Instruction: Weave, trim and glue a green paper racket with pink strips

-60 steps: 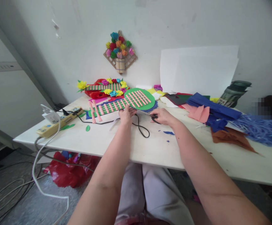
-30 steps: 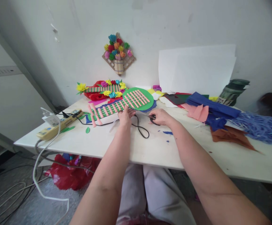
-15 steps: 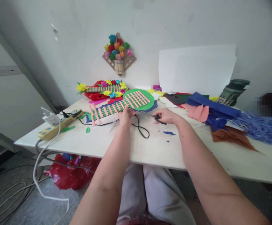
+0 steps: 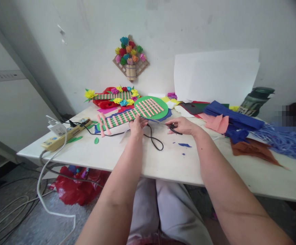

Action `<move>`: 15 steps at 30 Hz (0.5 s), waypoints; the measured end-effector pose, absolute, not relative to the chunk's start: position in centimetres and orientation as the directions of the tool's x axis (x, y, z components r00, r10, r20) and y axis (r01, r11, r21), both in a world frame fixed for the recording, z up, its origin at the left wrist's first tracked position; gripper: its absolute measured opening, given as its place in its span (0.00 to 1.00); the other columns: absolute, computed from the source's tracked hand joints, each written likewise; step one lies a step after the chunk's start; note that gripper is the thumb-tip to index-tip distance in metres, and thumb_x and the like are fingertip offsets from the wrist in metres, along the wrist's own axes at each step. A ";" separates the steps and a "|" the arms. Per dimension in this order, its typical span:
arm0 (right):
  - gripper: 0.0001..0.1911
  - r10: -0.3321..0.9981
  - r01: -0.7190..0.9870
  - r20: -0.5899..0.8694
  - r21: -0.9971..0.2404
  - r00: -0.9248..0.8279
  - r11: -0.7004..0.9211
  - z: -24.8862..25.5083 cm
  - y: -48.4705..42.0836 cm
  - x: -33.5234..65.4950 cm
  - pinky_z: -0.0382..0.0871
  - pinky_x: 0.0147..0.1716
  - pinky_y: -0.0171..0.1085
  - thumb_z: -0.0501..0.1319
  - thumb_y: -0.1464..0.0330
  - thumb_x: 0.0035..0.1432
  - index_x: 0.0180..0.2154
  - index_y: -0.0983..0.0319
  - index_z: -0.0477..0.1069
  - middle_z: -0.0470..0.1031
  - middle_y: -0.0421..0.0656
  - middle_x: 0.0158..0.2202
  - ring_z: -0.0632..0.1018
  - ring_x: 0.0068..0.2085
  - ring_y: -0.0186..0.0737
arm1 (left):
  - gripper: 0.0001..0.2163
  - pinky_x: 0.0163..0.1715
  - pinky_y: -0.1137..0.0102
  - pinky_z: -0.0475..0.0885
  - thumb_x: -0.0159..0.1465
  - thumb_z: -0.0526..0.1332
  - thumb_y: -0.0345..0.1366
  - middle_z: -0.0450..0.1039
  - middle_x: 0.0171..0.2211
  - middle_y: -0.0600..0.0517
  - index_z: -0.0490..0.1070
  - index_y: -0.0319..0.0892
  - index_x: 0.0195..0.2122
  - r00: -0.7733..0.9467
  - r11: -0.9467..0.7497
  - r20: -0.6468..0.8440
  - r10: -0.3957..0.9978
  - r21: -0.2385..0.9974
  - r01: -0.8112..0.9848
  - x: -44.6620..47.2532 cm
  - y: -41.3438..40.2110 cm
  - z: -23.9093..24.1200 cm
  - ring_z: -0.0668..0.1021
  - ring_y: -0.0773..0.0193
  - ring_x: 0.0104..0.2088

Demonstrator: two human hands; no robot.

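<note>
Lute [image 4: 142, 108]: on the bench [image 4: 158, 163], just ahead of the hands, long axis slanting from near left to far right. Held mid-length at its near edge by the left hand [image 4: 137, 126], the nearer; scissors [image 4: 174, 128] in the right hand [image 4: 185, 126], pointing left toward that edge.

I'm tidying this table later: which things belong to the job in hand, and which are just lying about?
In the job, it seems: left hand, right hand, scissors, green cutout with pink strips, blue sheet beneath it.

Apparently just lying about: bottle, power strip, brown paper, blue shreds.
</note>
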State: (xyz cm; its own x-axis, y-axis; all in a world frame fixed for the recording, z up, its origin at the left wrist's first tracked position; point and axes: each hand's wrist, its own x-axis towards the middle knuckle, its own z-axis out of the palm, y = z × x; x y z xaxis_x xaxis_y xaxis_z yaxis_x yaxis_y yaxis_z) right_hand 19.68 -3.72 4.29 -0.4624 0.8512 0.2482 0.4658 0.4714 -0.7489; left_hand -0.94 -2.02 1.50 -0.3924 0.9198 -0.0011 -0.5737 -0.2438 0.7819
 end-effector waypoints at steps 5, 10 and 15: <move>0.18 0.809 0.498 0.372 -0.647 -0.455 0.578 3.7 -3.2 19.2 0.70 0.36 0.38 0.67 0.72 0.32 0.32 0.60 0.77 0.76 0.41 0.32 0.75 0.34 0.40 | 0.11 0.19 0.75 0.68 0.59 0.56 0.36 0.73 0.24 0.48 0.64 0.35 0.41 -0.379 -0.235 0.006 0.926 0.793 -0.562 -0.9 -2.0 1.5 0.78 0.63 0.23; 0.16 0.778 0.503 0.432 -0.596 -0.457 0.626 2.8 -2.7 18.8 0.69 0.35 0.37 0.66 0.72 0.35 0.33 0.61 0.76 0.76 0.41 0.31 0.75 0.32 0.39 | 0.12 0.19 0.75 0.68 0.58 0.57 0.36 0.73 0.24 0.48 0.64 0.35 0.41 -0.365 -0.246 0.033 0.930 0.793 -0.557 -0.9 -1.9 1.3 0.78 0.61 0.24; 0.21 0.817 0.466 0.562 -0.693 -0.130 0.551 2.8 -1.8 19.1 0.70 0.32 0.38 0.65 0.65 0.39 0.39 0.61 0.72 0.75 0.43 0.33 0.75 0.32 0.39 | 0.10 0.20 0.74 0.68 0.59 0.56 0.35 0.72 0.22 0.48 0.65 0.35 0.39 -0.349 -0.241 0.034 0.936 0.785 -0.571 -1.1 -2.0 1.4 0.78 0.61 0.24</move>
State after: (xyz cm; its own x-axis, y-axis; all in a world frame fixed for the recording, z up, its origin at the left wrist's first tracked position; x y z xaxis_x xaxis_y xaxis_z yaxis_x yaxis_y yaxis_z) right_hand 19.09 -1.81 2.83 -0.1304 0.8169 0.5619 0.4659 0.5507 -0.6925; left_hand -1.06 -1.95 1.36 -0.3492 0.9364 0.0339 -0.5706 -0.2411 0.7850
